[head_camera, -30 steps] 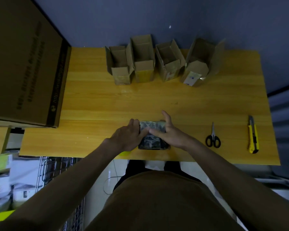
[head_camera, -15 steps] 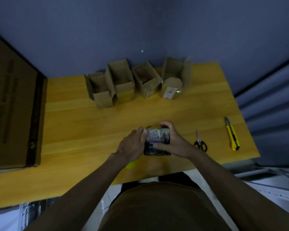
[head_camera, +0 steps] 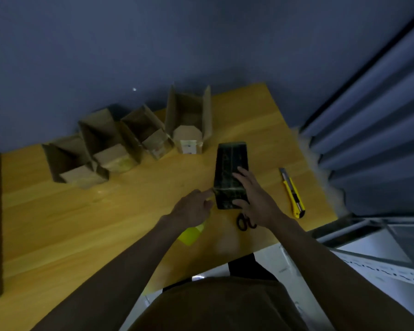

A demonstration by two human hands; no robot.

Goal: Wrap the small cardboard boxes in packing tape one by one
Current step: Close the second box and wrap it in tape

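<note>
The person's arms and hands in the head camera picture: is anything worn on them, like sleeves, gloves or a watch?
Nothing shows on them. Both forearms are bare right down to the picture's lower edge, with no sleeve cuff in sight. The left hand and right hand wear no gloves, and I see no watch or wristband; the dim light could hide a ring on the fingers. A brown garment covers the torso.

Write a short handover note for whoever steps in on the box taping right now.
Right hand grips the dark taped box, held out over the table. Left hand touches its lower left corner with loosely curled fingers, holding nothing. Four open cardboard boxes wait untaped in a row by the wall. Scissors lie partly under the right wrist; utility knife further right. Done: one box looks wrapped. Left: the four.
</note>
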